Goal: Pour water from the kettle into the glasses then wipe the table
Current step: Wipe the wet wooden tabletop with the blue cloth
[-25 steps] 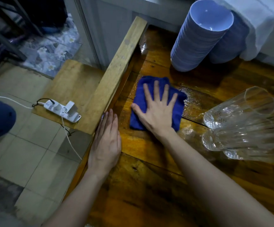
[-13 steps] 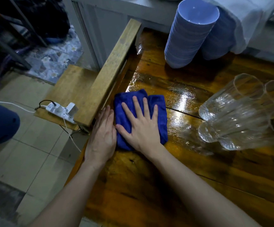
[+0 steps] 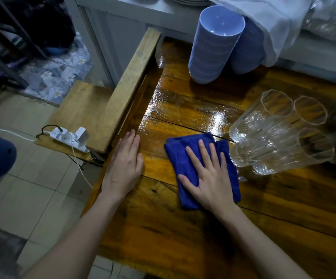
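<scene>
here, wet wooden surface (image 3: 183, 109) | glasses (image 3: 279, 129) cluster at its right | blue cloth (image 3: 183, 158) just beside them | right hand (image 3: 211, 178) flat, fingers spread on cloth | left hand (image 3: 124, 164) flat, empty, at left edge

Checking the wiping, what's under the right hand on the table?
A folded blue cloth lies under the right hand, flat on the wet wooden table. The wood beneath it is hidden.

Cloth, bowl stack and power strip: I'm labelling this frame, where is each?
Cloth (image 3: 178, 156): head view, bare upper-left part.
Bowl stack (image 3: 209, 57): head view, side wall.
Power strip (image 3: 66, 136): head view, white body.
</scene>
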